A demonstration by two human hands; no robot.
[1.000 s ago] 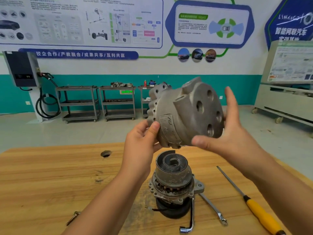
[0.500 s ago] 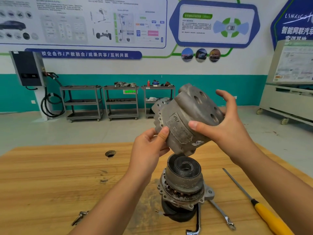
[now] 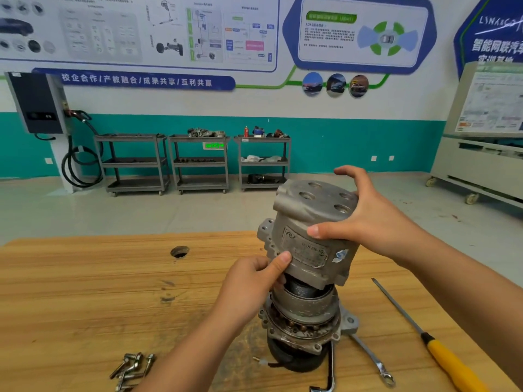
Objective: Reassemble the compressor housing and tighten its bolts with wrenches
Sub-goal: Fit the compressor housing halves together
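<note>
Left hand [image 3: 252, 281] and right hand [image 3: 368, 219] of mine are gripping the grey compressor housing [image 3: 308, 230], tilted over the compressor body [image 3: 305, 309] on the wooden table [image 3: 85, 292], hiding its scroll top. L-wrench [image 3: 329, 372] is running off the bottom edge. I'm holding the housing lower than half a second ago, partly sleeved on. Worn label is facing me.
</note>
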